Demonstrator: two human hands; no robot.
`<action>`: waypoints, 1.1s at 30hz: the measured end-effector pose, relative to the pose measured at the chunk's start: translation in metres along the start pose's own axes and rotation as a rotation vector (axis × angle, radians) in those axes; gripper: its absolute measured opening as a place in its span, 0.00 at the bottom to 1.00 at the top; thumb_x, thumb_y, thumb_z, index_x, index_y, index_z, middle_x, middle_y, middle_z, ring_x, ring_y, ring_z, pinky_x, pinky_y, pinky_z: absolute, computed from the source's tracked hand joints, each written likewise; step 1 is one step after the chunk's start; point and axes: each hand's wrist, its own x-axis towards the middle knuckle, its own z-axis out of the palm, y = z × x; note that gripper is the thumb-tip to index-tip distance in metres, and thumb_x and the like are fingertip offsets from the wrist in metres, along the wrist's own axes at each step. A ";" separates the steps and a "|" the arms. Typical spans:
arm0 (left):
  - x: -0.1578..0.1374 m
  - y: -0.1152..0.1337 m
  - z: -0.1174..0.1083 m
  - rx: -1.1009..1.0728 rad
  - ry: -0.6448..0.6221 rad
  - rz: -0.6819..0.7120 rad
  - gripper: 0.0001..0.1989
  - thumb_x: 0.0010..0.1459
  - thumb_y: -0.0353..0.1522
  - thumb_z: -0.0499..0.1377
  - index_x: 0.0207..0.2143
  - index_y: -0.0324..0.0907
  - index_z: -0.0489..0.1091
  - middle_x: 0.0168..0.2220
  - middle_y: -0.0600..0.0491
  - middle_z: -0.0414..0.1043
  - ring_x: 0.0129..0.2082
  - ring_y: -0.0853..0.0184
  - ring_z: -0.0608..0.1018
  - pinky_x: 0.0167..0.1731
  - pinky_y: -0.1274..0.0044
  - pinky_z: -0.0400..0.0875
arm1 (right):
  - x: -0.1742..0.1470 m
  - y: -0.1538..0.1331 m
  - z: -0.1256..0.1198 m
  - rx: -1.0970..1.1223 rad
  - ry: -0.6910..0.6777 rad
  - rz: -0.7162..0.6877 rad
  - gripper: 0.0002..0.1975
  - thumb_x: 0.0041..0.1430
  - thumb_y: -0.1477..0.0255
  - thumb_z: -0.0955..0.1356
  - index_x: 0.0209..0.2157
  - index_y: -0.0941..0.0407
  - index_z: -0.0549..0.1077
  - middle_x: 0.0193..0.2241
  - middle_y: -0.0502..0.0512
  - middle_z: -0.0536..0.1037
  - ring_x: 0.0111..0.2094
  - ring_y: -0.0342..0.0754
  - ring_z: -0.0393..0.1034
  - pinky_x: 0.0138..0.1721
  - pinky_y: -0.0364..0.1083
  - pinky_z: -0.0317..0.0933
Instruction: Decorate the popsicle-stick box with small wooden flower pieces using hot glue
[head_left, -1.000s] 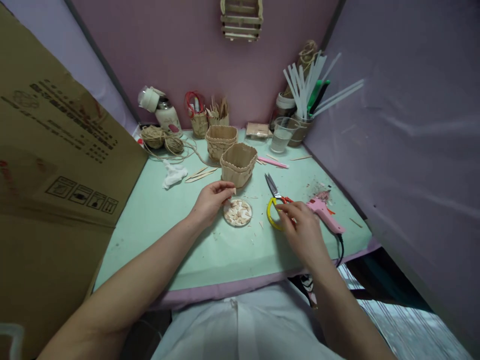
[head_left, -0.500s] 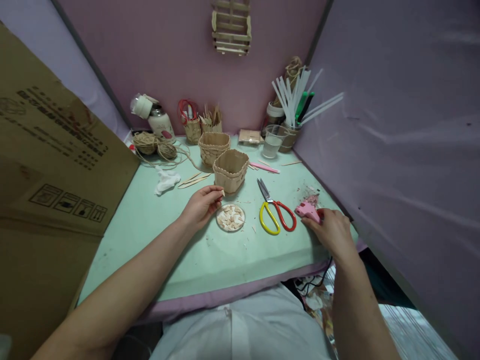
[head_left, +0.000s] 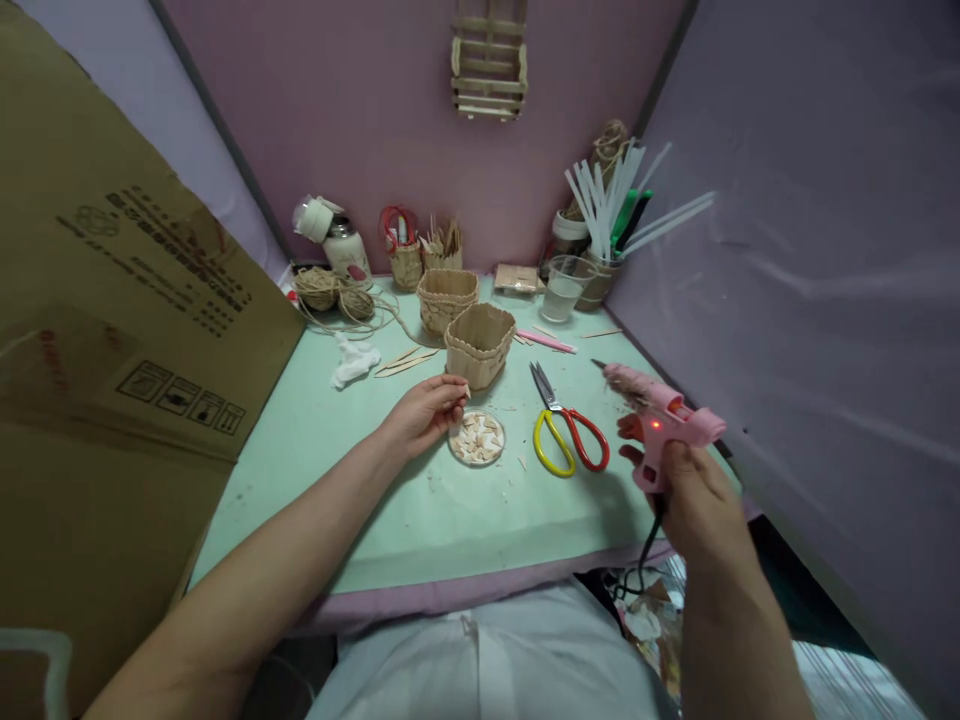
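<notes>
My left hand [head_left: 429, 414] pinches a small pale wood chip [head_left: 466, 391] just above a round clear dish [head_left: 477, 461] of similar chips. Behind those fingers stands a wooden basket [head_left: 481, 340] with a wavy rim, and a second basket [head_left: 448, 297] is close behind it. In my right hand [head_left: 694, 485] is a pink glue gun [head_left: 664, 420], raised above the table's right side, its red light lit and its nozzle pointing up and left. Scissors [head_left: 559, 420] with one yellow and one red handle lie between my hands.
Thin wood strips [head_left: 405, 361], crumpled white tissue [head_left: 354, 360] and twine balls [head_left: 334, 293] lie at left. At the back right stand a plastic cup [head_left: 562, 290] and white glue sticks [head_left: 611, 200]. A cardboard box [head_left: 135, 300] borders the left; a black cord [head_left: 651, 540] hangs from the glue gun.
My right hand has lifted the glue gun off the table's right side and turned it upright. My left hand keeps its pinch near the dish. The whole view has shifted slightly.
</notes>
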 end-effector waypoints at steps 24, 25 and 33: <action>-0.007 0.001 0.003 0.040 -0.025 0.003 0.15 0.42 0.22 0.70 0.34 0.36 0.73 0.27 0.54 0.74 0.24 0.76 0.73 0.24 0.83 0.66 | -0.034 0.009 0.077 0.142 -0.258 0.121 0.29 0.59 0.46 0.62 0.43 0.55 0.78 0.37 0.58 0.81 0.33 0.49 0.72 0.26 0.43 0.63; -0.007 0.000 0.002 0.043 -0.027 0.005 0.15 0.42 0.23 0.70 0.34 0.36 0.73 0.28 0.54 0.74 0.24 0.76 0.73 0.24 0.83 0.66 | -0.034 0.009 0.077 0.137 -0.255 0.117 0.29 0.59 0.46 0.62 0.42 0.55 0.78 0.37 0.58 0.81 0.33 0.49 0.72 0.26 0.43 0.62; -0.004 -0.004 -0.002 0.045 -0.064 0.013 0.18 0.40 0.25 0.72 0.35 0.37 0.73 0.29 0.53 0.75 0.26 0.75 0.75 0.26 0.83 0.66 | -0.034 0.010 0.078 0.145 -0.264 0.117 0.27 0.60 0.47 0.62 0.42 0.53 0.78 0.37 0.56 0.80 0.31 0.46 0.69 0.25 0.42 0.61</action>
